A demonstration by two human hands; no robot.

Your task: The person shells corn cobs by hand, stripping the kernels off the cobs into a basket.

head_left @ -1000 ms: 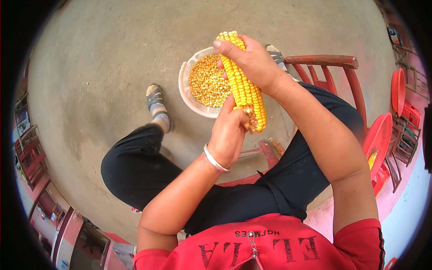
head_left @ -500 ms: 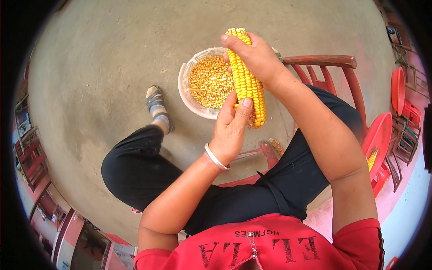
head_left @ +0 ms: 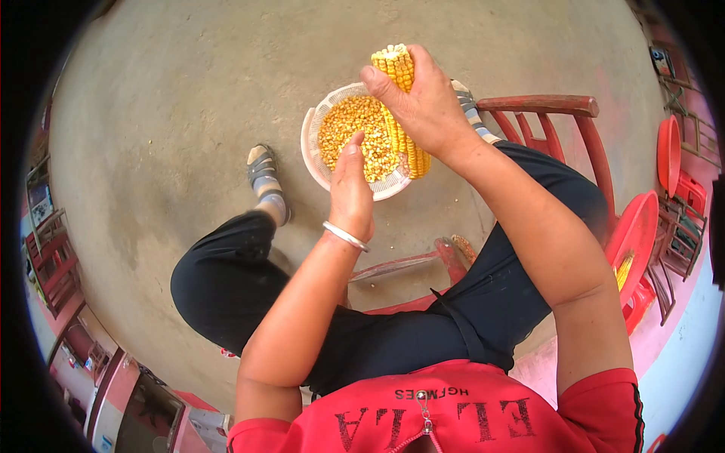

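Note:
My right hand (head_left: 424, 102) is wrapped round the upper part of a yellow corn cob (head_left: 402, 142), held tilted over the right side of the basket. The cob's pale end pokes out above my thumb, and its lower end is bare of any hand. My left hand (head_left: 351, 185), with a silver bangle at the wrist, is apart from the cob, to its lower left. It is turned edge-on with the fingers stretched upward, partly hidden behind the thumb. Loose corn kernels (head_left: 349, 124) lie in the pale plastic basket (head_left: 310, 155) on the floor.
A red wooden chair (head_left: 540, 100) stands at the right by my knee. Closer to me is a red basin (head_left: 634, 226) with corn (head_left: 624, 269) in it. My sandalled foot (head_left: 262, 166) rests left of the basket. A brownish cob (head_left: 463, 248) lies near the red wooden frame.
My left hand has come off the cob's lower end and moved left, its fingers straightened. My right hand has shifted the cob slightly up and left.

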